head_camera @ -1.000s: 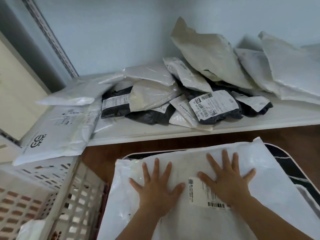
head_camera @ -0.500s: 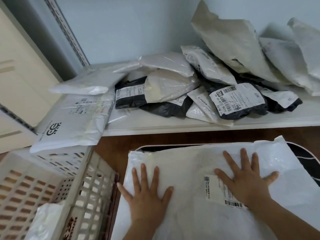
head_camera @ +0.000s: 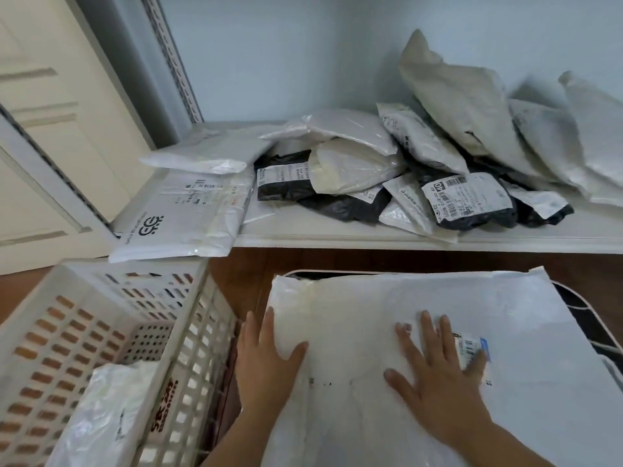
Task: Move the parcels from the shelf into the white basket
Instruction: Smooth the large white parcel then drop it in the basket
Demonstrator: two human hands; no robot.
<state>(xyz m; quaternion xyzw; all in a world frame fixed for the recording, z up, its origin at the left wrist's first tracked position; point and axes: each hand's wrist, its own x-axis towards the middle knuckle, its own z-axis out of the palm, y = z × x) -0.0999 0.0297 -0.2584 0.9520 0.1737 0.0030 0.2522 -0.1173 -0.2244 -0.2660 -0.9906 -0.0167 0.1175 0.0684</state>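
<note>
A large white parcel point(head_camera: 371, 298) with a barcode label lies across a dark bin in front of me. My left hand point(head_camera: 266, 365) rests at the parcel's left edge, fingers straight and thumb on top. Flat on the parcel near the label presses my right hand point(head_camera: 438, 382), fingers spread. The white basket point(head_camera: 135, 267) stands to the left and holds one white parcel point(head_camera: 108, 409). On the white shelf point(head_camera: 303, 234) beyond lie several white and black parcels, among them a flat white one with a logo point(head_camera: 182, 217) overhanging the basket and a black one with a big label point(head_camera: 468, 200).
The dark bin with a pale rim point(head_camera: 586, 318) shows at the right under the large parcel. A cream door point(head_camera: 50, 129) and a shelf upright stand at the far left. Brown floor shows between the shelf, the basket and the bin.
The view has turned left, bringing the basket further into sight. My left hand has slid to the parcel's left edge. My right hand stays flat on the parcel.
</note>
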